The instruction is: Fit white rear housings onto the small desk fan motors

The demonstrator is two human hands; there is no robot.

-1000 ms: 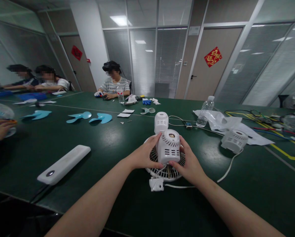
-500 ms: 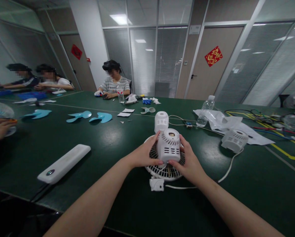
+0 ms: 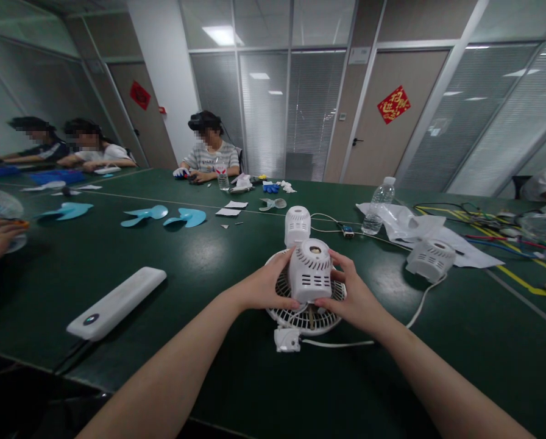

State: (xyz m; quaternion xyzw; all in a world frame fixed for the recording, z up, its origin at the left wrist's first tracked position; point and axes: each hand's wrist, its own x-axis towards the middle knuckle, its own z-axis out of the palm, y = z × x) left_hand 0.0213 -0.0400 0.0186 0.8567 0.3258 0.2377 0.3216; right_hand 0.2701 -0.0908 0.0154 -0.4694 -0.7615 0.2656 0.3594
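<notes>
Left hand [image 3: 261, 286] and right hand [image 3: 353, 292] clasped on either side of white motor housing [image 3: 310, 271], housing atop fan grille [image 3: 306, 317], green worktop [image 3: 163, 256]

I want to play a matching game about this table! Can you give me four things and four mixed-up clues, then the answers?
Things
1. motor housing
2. water bottle
3. fan blades
4. flat white box

Clues
A. light blue, lying flat on the table
B. clear, standing upright, farther off to the right
C. white, held between the left hand and the right hand
D. long, lying near the table's front edge on the left

Pairs: 1-C, 2-B, 3-A, 4-D
</notes>
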